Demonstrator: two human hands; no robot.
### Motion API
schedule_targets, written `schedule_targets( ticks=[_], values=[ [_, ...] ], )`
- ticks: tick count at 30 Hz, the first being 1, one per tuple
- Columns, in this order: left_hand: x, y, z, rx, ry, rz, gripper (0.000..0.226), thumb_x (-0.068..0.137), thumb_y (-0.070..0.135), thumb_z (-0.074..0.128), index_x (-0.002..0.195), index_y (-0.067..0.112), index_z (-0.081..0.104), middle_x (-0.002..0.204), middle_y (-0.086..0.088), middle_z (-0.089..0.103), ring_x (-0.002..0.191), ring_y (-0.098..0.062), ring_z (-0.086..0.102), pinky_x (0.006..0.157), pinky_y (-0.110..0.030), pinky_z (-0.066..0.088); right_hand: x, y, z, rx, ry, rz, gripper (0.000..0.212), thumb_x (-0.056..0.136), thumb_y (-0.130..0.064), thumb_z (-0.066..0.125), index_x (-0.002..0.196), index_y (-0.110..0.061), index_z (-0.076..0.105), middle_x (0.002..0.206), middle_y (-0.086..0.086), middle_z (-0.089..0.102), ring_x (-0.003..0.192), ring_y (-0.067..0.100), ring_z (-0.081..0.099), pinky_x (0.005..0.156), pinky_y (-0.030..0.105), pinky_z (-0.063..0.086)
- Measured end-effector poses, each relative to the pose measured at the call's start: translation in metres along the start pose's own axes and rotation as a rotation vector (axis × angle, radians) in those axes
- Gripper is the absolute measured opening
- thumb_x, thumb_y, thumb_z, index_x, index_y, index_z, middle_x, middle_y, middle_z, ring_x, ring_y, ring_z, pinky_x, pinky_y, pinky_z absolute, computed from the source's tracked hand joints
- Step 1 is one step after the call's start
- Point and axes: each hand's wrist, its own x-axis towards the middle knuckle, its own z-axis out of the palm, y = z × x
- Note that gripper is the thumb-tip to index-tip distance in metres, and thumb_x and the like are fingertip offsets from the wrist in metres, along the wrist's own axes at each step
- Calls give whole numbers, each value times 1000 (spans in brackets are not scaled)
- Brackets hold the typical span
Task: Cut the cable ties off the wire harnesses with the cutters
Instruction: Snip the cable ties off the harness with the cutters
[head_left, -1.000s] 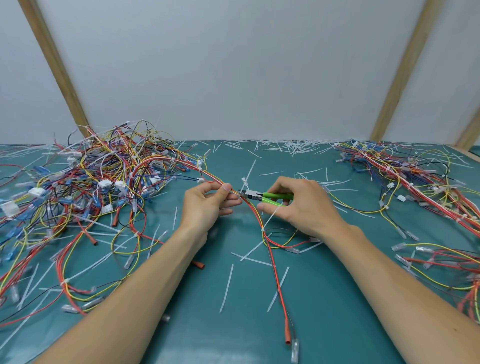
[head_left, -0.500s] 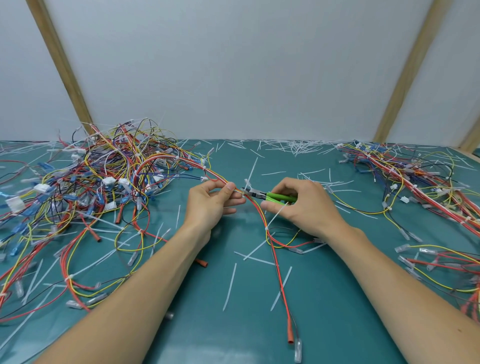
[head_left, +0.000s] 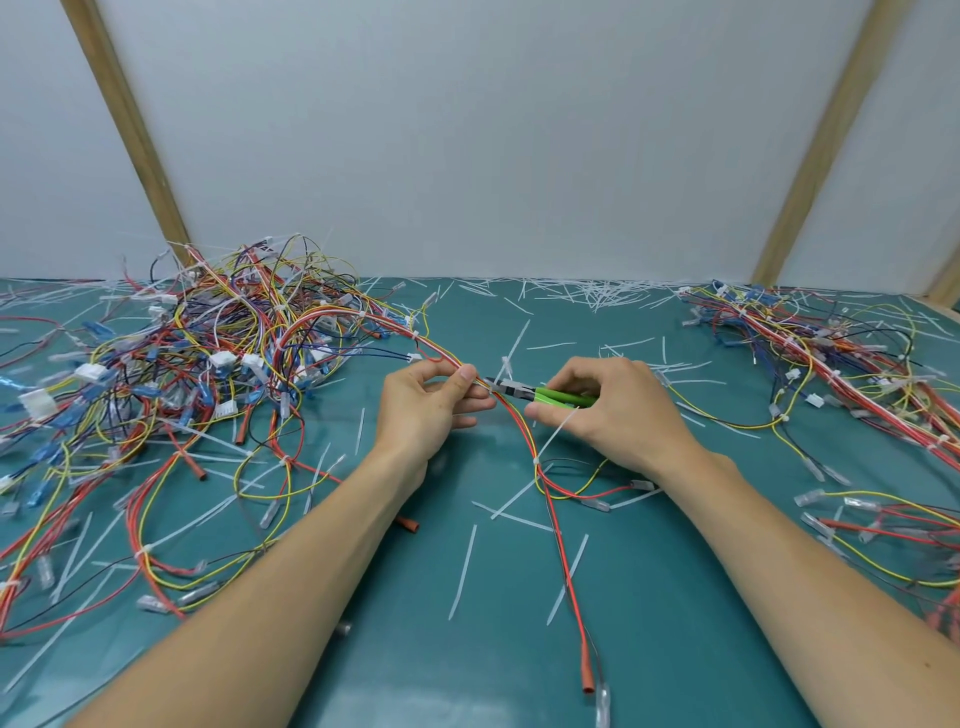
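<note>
My left hand (head_left: 428, 408) pinches a red and yellow wire harness (head_left: 524, 441) between thumb and fingers at mid-table. My right hand (head_left: 615, 410) grips the green-handled cutters (head_left: 540, 393), whose dark jaws meet the harness just right of my left thumb. A white cable tie (head_left: 505, 364) sticks up at the jaws. Another white tie (head_left: 551, 435) binds the same harness lower down, where it curves toward me. The harness runs back into a big tangled pile of wire harnesses (head_left: 197, 364) on the left.
The green table mat (head_left: 493, 649) is littered with cut white tie strips (head_left: 462, 579). A second heap of harnesses (head_left: 831, 364) lies at the right. Loose wires with clear terminals (head_left: 883, 530) sit near my right forearm. A white wall with wooden battens stands behind.
Both hands stay at the same spot on the harness with the cutters at the tie. The view has shifted slightly; nothing else has visibly moved.
</note>
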Motion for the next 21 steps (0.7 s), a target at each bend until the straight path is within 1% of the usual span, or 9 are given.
schedule_targets(
  ticks=[5,9,11,16,21],
  values=[
    [2,-1,0,-10,8,-10,9,98,15,64,94,6,63,76,-7,74,70,-16,76,59,-23,59,0,-1,1,-10,2,-13,37,66,-70,77,78,-35,72,76,-25,72,76,-4,67,73,31,56],
    [1,-1,-1,-25,1,-16,9,97,15,65,92,8,63,74,-6,74,70,-16,76,60,-24,59,1,0,2,-10,7,-19,41,64,-73,71,74,-33,71,71,-24,70,71,-3,63,64,26,49],
    [1,-1,-1,-29,0,-20,9,97,15,65,92,8,63,74,-5,74,71,-16,76,60,-24,59,1,1,2,-9,4,-18,40,65,-71,73,74,-32,71,70,-23,70,70,-2,62,62,26,47],
    [1,0,-1,-41,-1,-28,10,97,15,65,98,5,63,70,-2,74,71,-15,76,60,-24,59,2,-1,2,6,-6,10,41,63,-72,73,73,-32,71,71,-22,71,71,1,65,68,32,55],
    [1,0,-2,-45,2,-31,11,97,15,66,99,5,63,72,-3,75,71,-16,76,61,-24,59,1,-1,2,7,-5,21,37,66,-68,78,73,-32,72,71,-20,72,72,3,66,71,36,56]
  ],
)
